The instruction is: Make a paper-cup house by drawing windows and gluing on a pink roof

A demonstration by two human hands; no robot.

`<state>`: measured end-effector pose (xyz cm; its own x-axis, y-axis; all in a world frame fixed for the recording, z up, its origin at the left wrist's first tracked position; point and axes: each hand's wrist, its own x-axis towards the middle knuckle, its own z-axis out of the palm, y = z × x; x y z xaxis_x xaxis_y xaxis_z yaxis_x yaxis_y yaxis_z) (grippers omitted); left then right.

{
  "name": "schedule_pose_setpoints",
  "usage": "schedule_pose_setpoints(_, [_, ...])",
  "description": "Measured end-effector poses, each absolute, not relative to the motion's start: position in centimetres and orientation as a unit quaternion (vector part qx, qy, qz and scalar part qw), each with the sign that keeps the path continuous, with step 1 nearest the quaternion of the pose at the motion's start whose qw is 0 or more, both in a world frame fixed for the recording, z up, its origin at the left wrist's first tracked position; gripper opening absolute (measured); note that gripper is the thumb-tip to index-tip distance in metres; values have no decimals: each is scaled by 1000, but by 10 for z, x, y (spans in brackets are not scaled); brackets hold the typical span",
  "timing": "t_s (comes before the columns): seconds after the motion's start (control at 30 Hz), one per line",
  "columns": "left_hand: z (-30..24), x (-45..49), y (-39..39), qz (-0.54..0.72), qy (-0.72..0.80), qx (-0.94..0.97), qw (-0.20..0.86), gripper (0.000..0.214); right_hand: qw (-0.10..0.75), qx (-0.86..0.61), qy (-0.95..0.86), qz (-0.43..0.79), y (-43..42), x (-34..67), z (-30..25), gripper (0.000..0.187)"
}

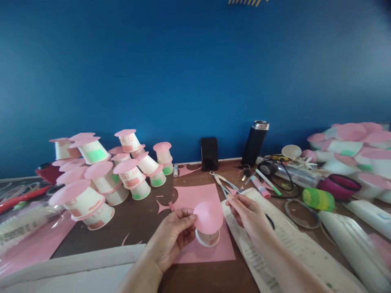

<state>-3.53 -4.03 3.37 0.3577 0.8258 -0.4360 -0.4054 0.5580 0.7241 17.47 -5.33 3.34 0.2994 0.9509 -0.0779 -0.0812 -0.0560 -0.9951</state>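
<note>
My left hand [179,228] pinches the left edge of a round pink paper disc [209,217]. Below the disc is a white paper cup [207,239] with pink marks, its upper part hidden; whether the disc is fixed to it I cannot tell. Both are over a pink paper sheet [195,193] on the brown table. My right hand [247,213] has its thumb and fingers closed at the lower end of a drawing compass [220,182], whose two legs are spread and whose ringed top points away from me. Pink paper scraps [163,206] lie left of the sheet.
Stacked cups with pink disc tops [100,177] stand left; more cups [351,142] are piled right. A phone [209,154] and black bottle [255,142] stand by the blue wall. Glue stick [260,187], keys [245,175], printed sheet [259,260] and white box edge [73,260] surround my hands.
</note>
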Motion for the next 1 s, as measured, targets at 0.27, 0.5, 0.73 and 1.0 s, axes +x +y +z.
schedule_pose_setpoints(0.27, [33, -36, -41, 387, 432, 284, 763, 30, 554, -567, -419, 443, -53, 176, 28, 44])
schedule_pose_setpoints(0.5, [34, -35, -42, 382, 449, 298, 750, 32, 537, -569, -456, 424, -55, 176, 27, 41])
schedule_pose_setpoints(0.73, [34, -33, -41, 369, 455, 319, 745, 34, 522, -560, -502, 403, -60, 172, 37, 31])
schedule_pose_setpoints(1.0, [33, -33, -40, 366, 458, 325, 742, 33, 475, -549, -528, 441, -63, 170, 33, 37])
